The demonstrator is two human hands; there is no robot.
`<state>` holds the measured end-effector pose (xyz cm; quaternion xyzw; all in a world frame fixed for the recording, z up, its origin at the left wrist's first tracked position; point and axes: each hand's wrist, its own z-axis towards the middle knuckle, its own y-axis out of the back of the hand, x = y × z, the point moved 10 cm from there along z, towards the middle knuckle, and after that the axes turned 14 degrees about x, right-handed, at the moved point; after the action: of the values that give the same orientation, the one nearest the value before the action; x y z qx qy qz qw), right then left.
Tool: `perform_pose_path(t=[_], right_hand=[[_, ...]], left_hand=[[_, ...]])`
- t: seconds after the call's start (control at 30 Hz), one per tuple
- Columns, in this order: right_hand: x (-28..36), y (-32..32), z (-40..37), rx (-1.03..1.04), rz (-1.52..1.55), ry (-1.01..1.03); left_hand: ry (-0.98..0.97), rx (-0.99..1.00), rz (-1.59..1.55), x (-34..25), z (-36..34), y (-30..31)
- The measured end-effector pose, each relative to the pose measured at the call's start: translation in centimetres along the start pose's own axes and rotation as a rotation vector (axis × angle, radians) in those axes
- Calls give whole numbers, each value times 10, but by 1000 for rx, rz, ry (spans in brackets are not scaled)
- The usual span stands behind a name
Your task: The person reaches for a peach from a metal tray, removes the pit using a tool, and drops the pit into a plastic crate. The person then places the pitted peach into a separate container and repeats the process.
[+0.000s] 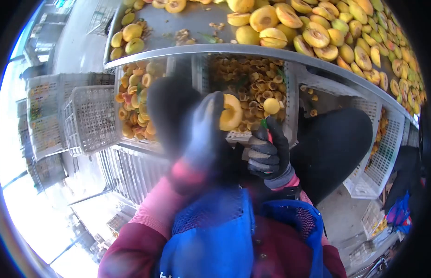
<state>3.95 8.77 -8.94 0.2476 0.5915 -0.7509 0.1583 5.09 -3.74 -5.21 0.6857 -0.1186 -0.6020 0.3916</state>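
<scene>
Gloved left hand curls its fingers round a fruit half held before the crate, cut face turned toward the right hand, whose fist grips a tool upright, tip up, bearing a yellow lump

Bright daylight glare left; fisheye edges; near left hand seemingly blurred.

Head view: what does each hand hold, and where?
Left hand holds the halved fruit by its edge; right hand grips a small tool by its handle.
</scene>
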Motion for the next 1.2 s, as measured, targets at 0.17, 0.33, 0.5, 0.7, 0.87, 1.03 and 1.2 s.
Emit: perform_pose_path(t=[0.17, 0.33, 0.5, 0.7, 0.87, 1.03, 1.2], right_hand=[[8, 5, 2, -118, -226, -50], [41, 37, -17, -215, -211, -26], [57, 66, -24, -416, -214, 27], [69, 100, -30, -826, -384, 67], [78, 115, -32, -986, -489, 100], [82, 130, -35, -1080, -626, 52], [71, 134, -22, -1058, -678, -32]], left_hand=[[-68, -373, 542, 40, -32, 154], [551, -935, -376, 264, -148, 241], [786, -1052, 6, 289, -177, 217], [702, -708, 421, 320, -85, 171], [810, -579, 585, 348, -60, 190], [746, -534, 582, 356, -56, 207], [492, -600, 545, 369, -22, 241]])
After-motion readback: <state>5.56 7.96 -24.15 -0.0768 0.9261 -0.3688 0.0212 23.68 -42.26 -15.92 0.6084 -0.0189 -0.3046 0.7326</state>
